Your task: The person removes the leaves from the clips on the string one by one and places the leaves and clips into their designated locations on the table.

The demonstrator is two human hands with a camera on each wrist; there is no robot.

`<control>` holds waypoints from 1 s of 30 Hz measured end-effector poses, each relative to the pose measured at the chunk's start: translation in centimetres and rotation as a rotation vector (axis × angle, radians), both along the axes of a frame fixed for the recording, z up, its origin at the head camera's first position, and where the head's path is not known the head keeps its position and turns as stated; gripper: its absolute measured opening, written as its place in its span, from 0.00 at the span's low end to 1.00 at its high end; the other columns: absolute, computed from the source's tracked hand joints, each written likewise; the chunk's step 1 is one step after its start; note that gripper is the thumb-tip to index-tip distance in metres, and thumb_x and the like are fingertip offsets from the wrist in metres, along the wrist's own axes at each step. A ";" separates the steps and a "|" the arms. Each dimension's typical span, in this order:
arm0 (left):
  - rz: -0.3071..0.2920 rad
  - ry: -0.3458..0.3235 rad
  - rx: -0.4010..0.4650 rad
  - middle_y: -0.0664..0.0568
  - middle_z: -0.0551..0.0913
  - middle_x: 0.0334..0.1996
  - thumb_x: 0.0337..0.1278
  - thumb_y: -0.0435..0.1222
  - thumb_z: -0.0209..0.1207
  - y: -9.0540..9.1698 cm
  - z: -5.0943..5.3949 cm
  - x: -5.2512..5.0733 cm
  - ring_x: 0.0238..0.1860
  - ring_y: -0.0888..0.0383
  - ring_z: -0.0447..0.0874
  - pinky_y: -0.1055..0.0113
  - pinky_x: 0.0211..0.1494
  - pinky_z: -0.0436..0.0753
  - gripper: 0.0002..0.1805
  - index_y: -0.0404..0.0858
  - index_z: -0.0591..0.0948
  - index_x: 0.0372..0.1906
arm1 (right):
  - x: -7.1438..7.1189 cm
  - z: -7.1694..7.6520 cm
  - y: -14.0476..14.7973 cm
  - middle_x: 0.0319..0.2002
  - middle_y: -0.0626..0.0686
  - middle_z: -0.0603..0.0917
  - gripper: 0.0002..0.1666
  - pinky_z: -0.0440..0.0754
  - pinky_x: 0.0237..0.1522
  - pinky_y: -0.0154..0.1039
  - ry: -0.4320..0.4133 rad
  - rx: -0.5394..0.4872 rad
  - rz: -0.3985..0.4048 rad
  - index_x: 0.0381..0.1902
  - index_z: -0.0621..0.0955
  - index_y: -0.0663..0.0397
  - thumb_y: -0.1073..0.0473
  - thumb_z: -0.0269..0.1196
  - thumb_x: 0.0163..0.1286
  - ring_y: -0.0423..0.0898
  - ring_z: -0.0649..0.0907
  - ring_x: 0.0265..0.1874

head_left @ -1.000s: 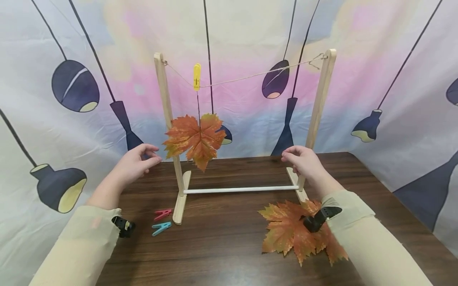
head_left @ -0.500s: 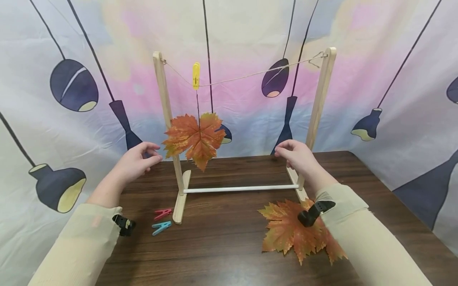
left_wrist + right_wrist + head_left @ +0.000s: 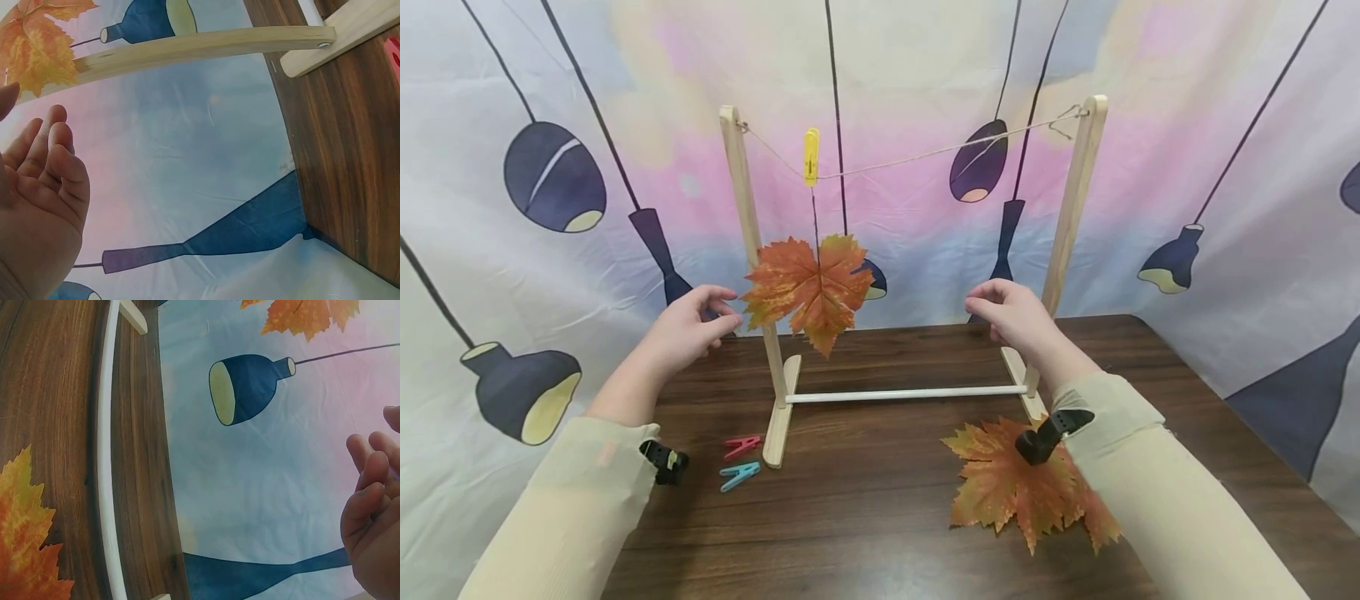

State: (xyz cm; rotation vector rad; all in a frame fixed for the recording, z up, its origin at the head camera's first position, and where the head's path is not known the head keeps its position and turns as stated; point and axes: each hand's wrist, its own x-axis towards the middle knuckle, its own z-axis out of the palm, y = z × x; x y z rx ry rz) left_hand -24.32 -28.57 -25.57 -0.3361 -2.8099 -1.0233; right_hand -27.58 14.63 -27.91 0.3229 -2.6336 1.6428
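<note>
An orange leaf (image 3: 812,287) hangs by its stem from a yellow clothespin (image 3: 811,157) clipped on the string near the left post. My left hand (image 3: 685,329) is just left of that leaf, fingers loosely bent, holding nothing; the left wrist view shows the hand (image 3: 47,187) below the leaf (image 3: 37,53) with a gap between. My right hand (image 3: 1018,321) floats in front of the right post, its fingers loosely bent and holding nothing, as the right wrist view also shows (image 3: 375,506). More orange leaves (image 3: 1015,483) lie on the table under my right forearm.
A wooden frame with a left post (image 3: 743,183), a right post (image 3: 1075,200) and a white crossbar (image 3: 902,394) stands on the brown table (image 3: 865,500). Red (image 3: 742,447) and blue (image 3: 740,476) clothespins lie left of its left foot. Behind hangs a printed cloth (image 3: 910,67).
My right hand has moved left and slightly up. My left hand has risen a little and come closer to the hanging leaf. The leaves and clothespins stay in place.
</note>
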 end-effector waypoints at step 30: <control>-0.008 0.112 0.029 0.45 0.76 0.47 0.66 0.49 0.51 2.4 2.9 -0.5 0.36 0.50 0.78 0.59 0.32 0.78 0.27 0.38 0.67 0.62 | -0.3 2.5 -4.6 0.44 0.51 0.79 0.15 0.77 0.30 0.44 0.099 0.148 0.087 0.47 0.78 0.51 0.50 0.59 0.68 0.52 0.75 0.25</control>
